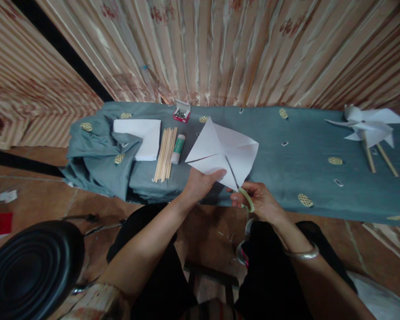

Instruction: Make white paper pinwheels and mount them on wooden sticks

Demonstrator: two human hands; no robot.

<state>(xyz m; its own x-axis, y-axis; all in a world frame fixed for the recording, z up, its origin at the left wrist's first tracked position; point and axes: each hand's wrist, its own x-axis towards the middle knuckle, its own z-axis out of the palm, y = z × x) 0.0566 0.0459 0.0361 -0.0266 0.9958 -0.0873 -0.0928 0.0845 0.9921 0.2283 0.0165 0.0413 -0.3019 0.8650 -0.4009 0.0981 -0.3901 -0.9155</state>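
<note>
The right hand (262,200) has its grip curled round the scissors (250,201), blades hard to see, and the left hand (202,184) has its grip pinching the paper (235,144), most fingers hidden under it. The cut paper is over the surface (303,155), right of the glue (178,149) and sticks (166,153). Farther back, a cloth fold (130,149) hides part of the white stack (150,140), the pinwheels (370,126) overlap, and the bits in the box (183,118) are too small to name.
</note>
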